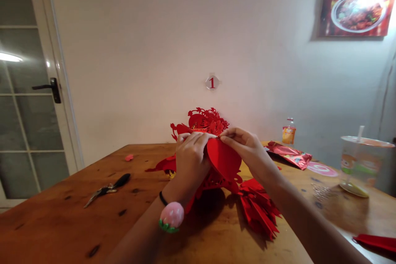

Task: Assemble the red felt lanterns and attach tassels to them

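Note:
A red paper lantern (213, 181) with cut-out patterns and rounded panels stands on the wooden table in front of me. My left hand (193, 156) is closed over its left side, the index finger stretched toward the other hand. Thumb and fingers of my right hand (243, 142) pinch the top edge of a smooth rounded red panel (224, 159). Both hands' fingertips meet at that edge; any small piece between them is hidden. Curly cut-paper trim (210, 119) rises behind my hands. Folded red paper strips (258, 206) lie beside the lantern, under my right forearm.
On the wooden table (62, 222), keys with a black fob (108, 189) lie left, near a small red scrap (129, 157). To the right are a red foil packet (289, 154), small bottle (288, 132), plastic cup with straw (361, 165), tiny metal pieces (323, 193) and red paper (375, 242).

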A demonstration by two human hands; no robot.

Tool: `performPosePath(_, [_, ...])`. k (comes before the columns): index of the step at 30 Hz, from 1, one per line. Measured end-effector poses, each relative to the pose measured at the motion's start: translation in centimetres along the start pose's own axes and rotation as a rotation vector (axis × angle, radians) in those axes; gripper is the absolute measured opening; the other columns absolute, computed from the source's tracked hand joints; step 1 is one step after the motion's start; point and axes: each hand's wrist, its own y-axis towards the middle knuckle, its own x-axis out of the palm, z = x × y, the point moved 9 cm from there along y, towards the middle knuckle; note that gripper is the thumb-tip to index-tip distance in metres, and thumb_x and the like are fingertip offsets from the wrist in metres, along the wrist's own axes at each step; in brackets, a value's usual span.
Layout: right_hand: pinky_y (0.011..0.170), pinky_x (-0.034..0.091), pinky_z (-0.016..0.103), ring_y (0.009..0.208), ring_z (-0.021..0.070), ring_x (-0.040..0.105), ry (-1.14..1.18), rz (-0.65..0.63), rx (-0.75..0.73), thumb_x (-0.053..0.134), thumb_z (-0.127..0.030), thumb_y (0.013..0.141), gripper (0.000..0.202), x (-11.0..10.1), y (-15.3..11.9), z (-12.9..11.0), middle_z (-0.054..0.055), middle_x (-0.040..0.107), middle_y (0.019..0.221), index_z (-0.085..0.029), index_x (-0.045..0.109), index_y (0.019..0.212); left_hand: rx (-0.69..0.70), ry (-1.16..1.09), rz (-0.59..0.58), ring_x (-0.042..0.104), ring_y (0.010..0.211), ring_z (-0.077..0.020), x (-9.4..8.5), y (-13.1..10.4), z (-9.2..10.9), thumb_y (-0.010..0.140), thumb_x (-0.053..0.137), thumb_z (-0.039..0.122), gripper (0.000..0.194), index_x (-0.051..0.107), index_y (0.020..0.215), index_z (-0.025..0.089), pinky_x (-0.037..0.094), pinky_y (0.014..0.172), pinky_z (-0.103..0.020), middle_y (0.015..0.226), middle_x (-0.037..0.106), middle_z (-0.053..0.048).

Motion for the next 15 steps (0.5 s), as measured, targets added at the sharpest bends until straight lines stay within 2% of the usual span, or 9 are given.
performPosePath(4, [0.063, 0.045, 0.025, 0.067, 0.0123, 0.057, -0.041, -0.029, -0.06, 0.061, -0.029, 0.074, 0.012, 0.2, 0.1, -0.4, -0.001, 0.06, 0.069, -0.022, 0.06, 0.083, 0.007, 0.029, -0.009, 0.058, 0.085, -0.0184, 0.1, 0.0, 0.2, 0.081, 0.046, 0.015, 0.02, 0.062, 0.093, 0.021, 0.031, 0.078, -0.035, 0.088, 0.067, -0.002])
performPosePath(8, [0.068, 0.046, 0.026, 0.073, 0.0135, 0.06, -0.207, 0.04, -0.127, 0.057, -0.024, 0.077, 0.005, 0.1, -0.3, -1.4, 0.0, 0.064, 0.075, -0.021, 0.062, 0.077, 0.002, 0.049, -0.021, 0.058, 0.083, -0.0189, 0.1, 0.0, 0.2, 0.082, 0.046, 0.018, 0.018, 0.06, 0.091, 0.021, 0.031, 0.079, -0.035, 0.087, 0.067, -0.003])
performPosePath(15, [0.072, 0.049, 0.028, 0.079, 0.0146, 0.061, -0.405, 0.134, -0.313, 0.05, -0.021, 0.082, 0.013, 0.4, -1.4, -3.1, 0.002, 0.065, 0.083, -0.023, 0.063, 0.083, -0.021, 0.047, -0.027, 0.058, 0.082, -0.019, 0.0, 0.1, 0.1, 0.081, 0.047, 0.02, 0.014, 0.059, 0.087, 0.021, 0.03, 0.079, -0.035, 0.084, 0.066, -0.002])
